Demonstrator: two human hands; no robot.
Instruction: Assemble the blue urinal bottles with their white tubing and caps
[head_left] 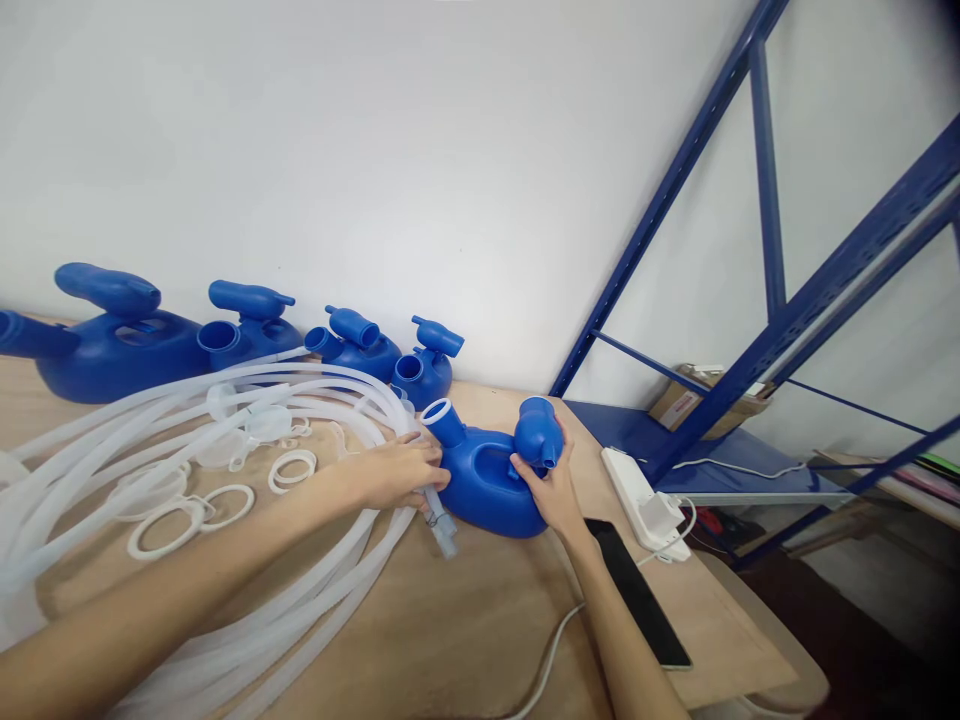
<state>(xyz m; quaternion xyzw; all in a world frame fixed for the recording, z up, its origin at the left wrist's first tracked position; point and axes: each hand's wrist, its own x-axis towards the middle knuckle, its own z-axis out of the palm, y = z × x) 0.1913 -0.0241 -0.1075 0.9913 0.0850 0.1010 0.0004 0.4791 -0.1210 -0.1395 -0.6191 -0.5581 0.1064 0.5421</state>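
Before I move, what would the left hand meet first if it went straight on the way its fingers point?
Likely the blue bottle that the right hand grips, just beyond the left hand; whether they touch is unclear in this view.

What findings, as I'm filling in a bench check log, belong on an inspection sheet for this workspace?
Surface: wooden tabletop; spills, nothing seen.
Work items: blue vessel with a bulbous upper part; four similar blue vessels along the wall.
Clutter: translucent tubing in large loops; loose white rings; dark flat device near the table's edge.
Hands: left hand holds a clear connector; right hand grasps the upper part.
Cables: white cable on the tabletop; another at the power strip.
Surroundings: white wall; blue metal shelving holding a cardboard box.
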